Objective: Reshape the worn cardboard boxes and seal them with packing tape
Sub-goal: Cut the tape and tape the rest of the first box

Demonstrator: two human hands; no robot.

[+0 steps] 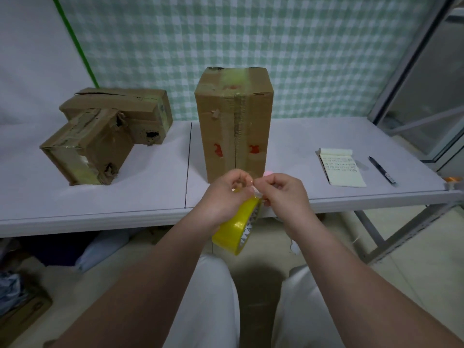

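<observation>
1. Fingers of left hand (226, 194) hold the yellow tape roll (237, 228); right hand (281, 190) pinches its loose end.
2. Tall cardboard box (233, 121) stands upright on the table (150, 187), just behind the hands.

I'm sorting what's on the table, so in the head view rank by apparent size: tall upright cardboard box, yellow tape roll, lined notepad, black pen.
1. Tall upright cardboard box
2. Yellow tape roll and lined notepad: look alike; the roll is nearer the camera, so unsure
3. Black pen

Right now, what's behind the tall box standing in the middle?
Behind the tall box hangs a green checked cloth. The table directly behind it is hidden.
</observation>
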